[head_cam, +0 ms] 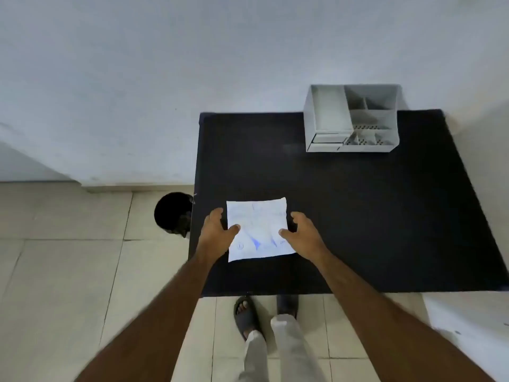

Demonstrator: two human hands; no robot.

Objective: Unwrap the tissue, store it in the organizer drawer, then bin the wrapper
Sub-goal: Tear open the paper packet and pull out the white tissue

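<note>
A white tissue pack (259, 230) with blue print lies flat on the black table (358, 216) near its front left part. My left hand (217, 232) grips the pack's left edge, thumb on top. My right hand (303, 232) grips its right edge the same way. A grey desk organizer (352, 119) with several compartments stands at the table's far right; its small drawer (327, 142) at the lower left front looks closed. A black bin (173, 213) stands on the floor just left of the table.
A white wall runs behind the table. The floor is tiled in beige. My feet in dark sandals (246, 315) stand at the table's front edge. A white surface (468, 326) shows at the lower right.
</note>
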